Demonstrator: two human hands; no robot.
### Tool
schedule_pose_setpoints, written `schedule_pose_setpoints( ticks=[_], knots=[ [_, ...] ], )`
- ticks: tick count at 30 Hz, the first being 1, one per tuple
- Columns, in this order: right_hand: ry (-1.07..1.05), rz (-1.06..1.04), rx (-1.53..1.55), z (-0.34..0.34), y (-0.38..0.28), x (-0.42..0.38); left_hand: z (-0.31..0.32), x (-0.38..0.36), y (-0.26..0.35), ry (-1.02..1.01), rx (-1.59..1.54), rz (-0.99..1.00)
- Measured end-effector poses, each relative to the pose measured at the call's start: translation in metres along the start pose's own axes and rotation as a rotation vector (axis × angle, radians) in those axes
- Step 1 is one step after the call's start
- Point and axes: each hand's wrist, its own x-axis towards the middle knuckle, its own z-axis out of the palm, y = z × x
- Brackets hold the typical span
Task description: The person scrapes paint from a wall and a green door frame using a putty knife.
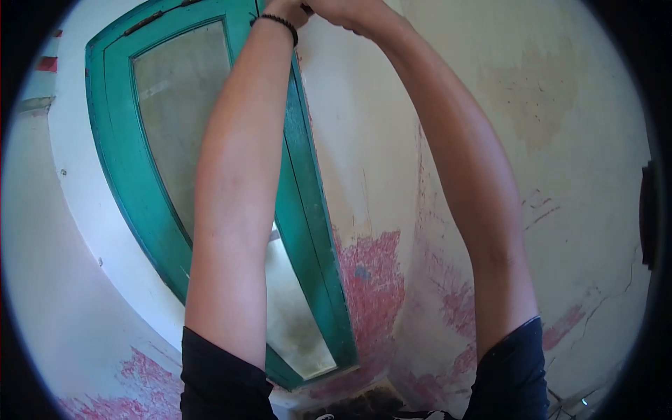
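Both my arms reach up and forward to the top edge of the view, where the hands come close together. Only the wrist end of my left hand (287, 10) shows, with a dark beaded bracelet (281, 25) just below it. My right hand (344, 11) is likewise cut off by the top edge. A small dark bit shows between the hands, too little to name. The fingers of both hands are out of sight, so whatever they hold or touch is hidden. Behind my left arm stands a green wooden frame with glass panes (120, 119).
A cream wall (560, 175) with peeling paint fills the right side. Red patches (374, 280) show low on the wall beside the green frame. White wall (77, 210) lies on the left. A dark object (648, 217) sits at the far right edge.
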Motion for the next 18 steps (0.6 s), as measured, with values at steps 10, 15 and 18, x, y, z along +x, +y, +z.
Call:
schedule_pose_setpoints(
  ticks=[10, 15, 18],
  knots=[
    [-0.072, 0.065, 0.167, 0.042, 0.065, -0.288, 0.015, -0.258, -0.211, 0.522, 0.029, 0.048],
    [-0.344, 0.386, 0.246, 0.060, 0.079, -0.487, 0.014, -0.458, -0.325, 0.615, -0.029, -0.115],
    [-0.341, 0.471, 0.349, 0.078, 0.089, -0.579, 0.022, -0.532, -0.343, 0.570, -0.238, -0.336]
  ],
)
